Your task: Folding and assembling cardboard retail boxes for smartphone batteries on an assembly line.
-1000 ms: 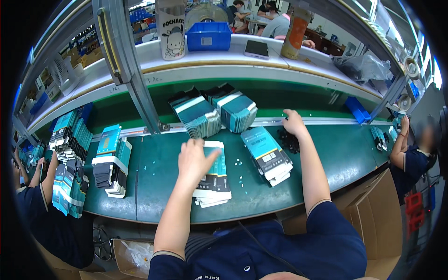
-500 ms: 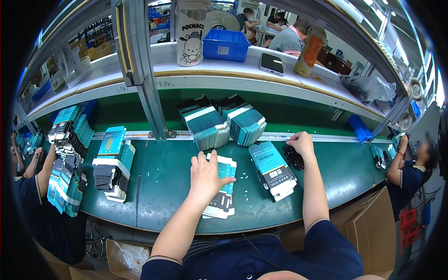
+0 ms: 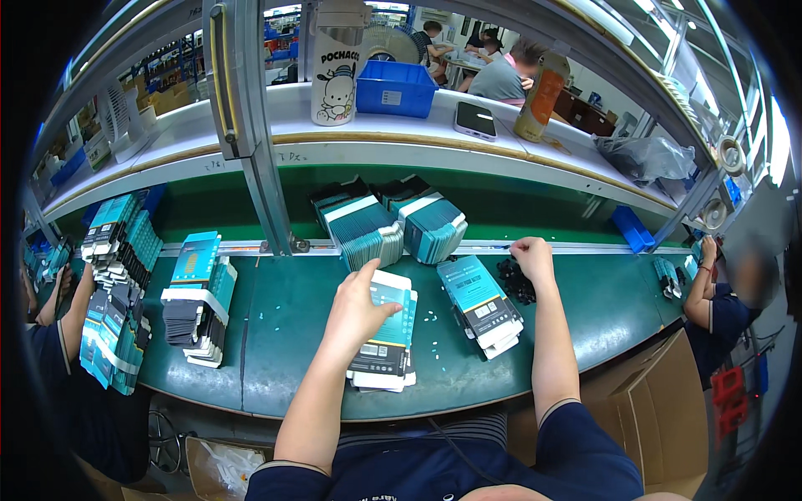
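My left hand lies flat, fingers spread, on the teal card stack at the bench's near edge — a nudge could slide it off. My right hand pinches small black parts — loose ones may scatter.

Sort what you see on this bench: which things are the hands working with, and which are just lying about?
In use: left hand on the middle stack of teal packages; right hand at the pile of small black parts.

Lying about: phone, blue bin, orange bottle, white cartoon cup.
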